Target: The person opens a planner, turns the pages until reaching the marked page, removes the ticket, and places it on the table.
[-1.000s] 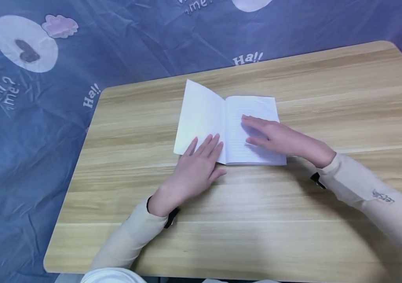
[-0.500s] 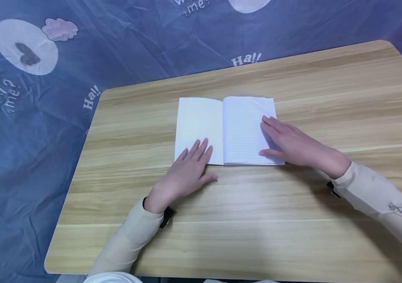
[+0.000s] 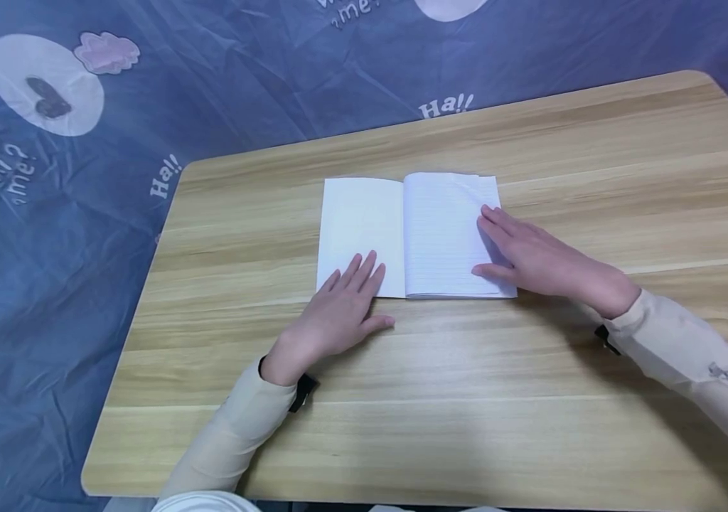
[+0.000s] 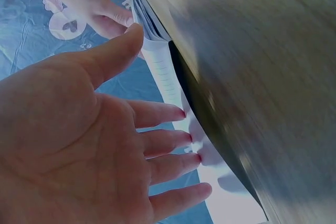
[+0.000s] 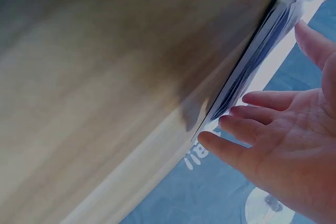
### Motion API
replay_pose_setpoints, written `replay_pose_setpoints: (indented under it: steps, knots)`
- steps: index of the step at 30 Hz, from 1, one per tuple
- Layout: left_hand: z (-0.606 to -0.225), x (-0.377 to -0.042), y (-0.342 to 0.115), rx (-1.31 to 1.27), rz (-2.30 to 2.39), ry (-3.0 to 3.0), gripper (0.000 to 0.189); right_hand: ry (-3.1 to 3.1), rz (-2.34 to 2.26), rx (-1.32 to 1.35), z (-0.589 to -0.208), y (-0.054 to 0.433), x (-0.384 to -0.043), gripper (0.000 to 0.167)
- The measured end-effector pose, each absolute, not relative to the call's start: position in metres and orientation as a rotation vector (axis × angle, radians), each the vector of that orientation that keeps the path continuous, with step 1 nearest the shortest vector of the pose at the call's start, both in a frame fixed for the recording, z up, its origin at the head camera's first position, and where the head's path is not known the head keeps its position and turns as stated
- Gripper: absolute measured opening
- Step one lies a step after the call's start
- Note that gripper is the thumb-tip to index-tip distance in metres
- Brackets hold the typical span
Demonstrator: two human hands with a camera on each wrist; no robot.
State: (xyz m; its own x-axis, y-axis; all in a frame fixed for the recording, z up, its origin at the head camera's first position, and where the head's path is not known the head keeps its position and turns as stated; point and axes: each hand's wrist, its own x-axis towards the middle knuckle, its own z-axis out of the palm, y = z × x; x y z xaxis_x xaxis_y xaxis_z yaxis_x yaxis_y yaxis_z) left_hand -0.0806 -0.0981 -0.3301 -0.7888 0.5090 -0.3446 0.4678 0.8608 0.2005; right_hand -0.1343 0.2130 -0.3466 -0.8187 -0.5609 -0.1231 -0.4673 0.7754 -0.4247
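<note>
An open notebook (image 3: 364, 213) lies on the wooden table, its left page plain white and its right page (image 3: 437, 235) ruled. My left hand (image 3: 338, 313) rests its straight, spread fingertips on the lower part of the left page; its thumb lies off the near edge. In the left wrist view, the palm of this left hand (image 4: 105, 145) faces the camera. At the right page's outer edge is my right hand (image 3: 537, 256), fingers extended and thumb apart. The top leaf there looks slightly bowed, with leaves showing beneath. The right wrist view shows the right hand (image 5: 283, 135) beside the layered page edges (image 5: 257, 61).
The wood-grain table (image 3: 441, 427) spreads around the notebook on all sides. Behind and to the left hangs a wrinkled blue printed cloth (image 3: 242, 78). A round white object (image 3: 204, 501) shows at the bottom edge, partly cut off.
The raised left leaf has come down flat. My left hand has slid slightly left and down, while my right hand has moved right across the ruled page to its outer edge.
</note>
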Motion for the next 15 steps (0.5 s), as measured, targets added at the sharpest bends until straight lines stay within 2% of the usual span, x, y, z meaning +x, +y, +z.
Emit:
replay_pose_setpoints:
  steps: [6,15]
  knots:
    - [-0.329,-0.081,-0.097,0.723,0.135,2.632,0.082,2.706,-0.622,-0.818,-0.34,0.21,-0.156,0.08]
    - [-0.327,-0.08,-0.096,0.712,0.127,2.627,0.082,2.664,-0.728,-0.786,-0.339,0.192,-0.217,0.074]
